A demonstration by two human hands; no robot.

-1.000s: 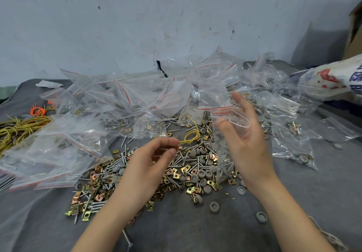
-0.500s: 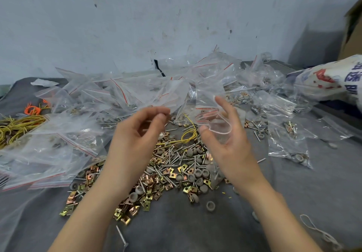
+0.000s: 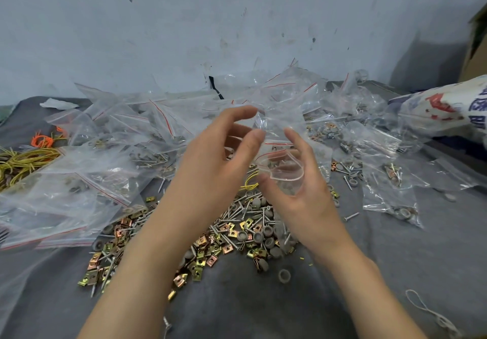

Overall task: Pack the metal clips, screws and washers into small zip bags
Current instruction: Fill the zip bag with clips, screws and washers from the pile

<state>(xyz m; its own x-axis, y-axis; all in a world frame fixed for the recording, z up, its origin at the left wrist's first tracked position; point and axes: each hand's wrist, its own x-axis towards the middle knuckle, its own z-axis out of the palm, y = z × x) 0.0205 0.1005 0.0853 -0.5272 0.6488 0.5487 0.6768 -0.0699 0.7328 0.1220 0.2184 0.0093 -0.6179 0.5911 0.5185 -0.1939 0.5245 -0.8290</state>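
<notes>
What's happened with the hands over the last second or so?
The left hand rose from the pile of parts up to the open mouth of the zip bag; whether it carries anything is not visible. The right hand kept holding that bag open. The pile stayed put.

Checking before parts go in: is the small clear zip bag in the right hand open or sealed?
Open: the small clear zip bag in the right hand has its rim spread into a loop.

Printed sack (image 3: 445, 106): you had red and blue characters facing you, too blurred and cut off to read.
Elsewhere: nothing legible.
</notes>
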